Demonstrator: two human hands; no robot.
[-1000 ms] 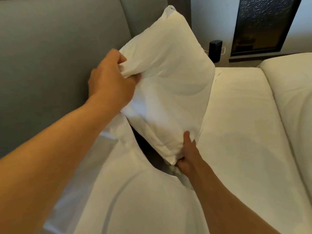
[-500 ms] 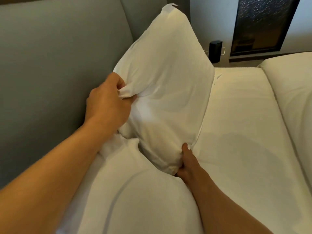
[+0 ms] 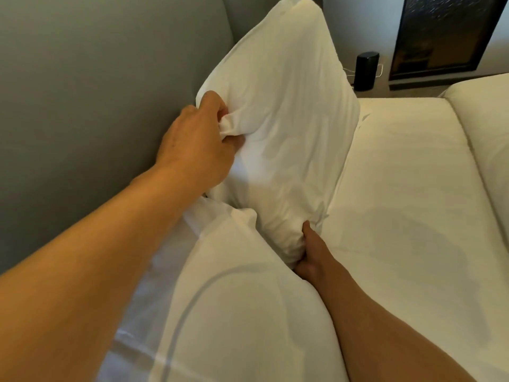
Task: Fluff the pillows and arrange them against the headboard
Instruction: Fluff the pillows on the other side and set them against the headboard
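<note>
A white pillow stands on end, leaning against the grey padded headboard. My left hand pinches a fold of its cover on the upper left side. My right hand grips its lower corner, down at the mattress. A second white pillow lies flat in front of it, between my arms, its far edge touching the standing pillow's base.
The white sheeted mattress stretches to the right. A folded white duvet lies along its right side. Beyond the bed, a black cylinder device with a cable and a dark framed panel stand by the wall.
The held pillow has come down and back, from lifted above the flat pillow to resting on the bed against the headboard. Both hands lowered with it, keeping their grips.
</note>
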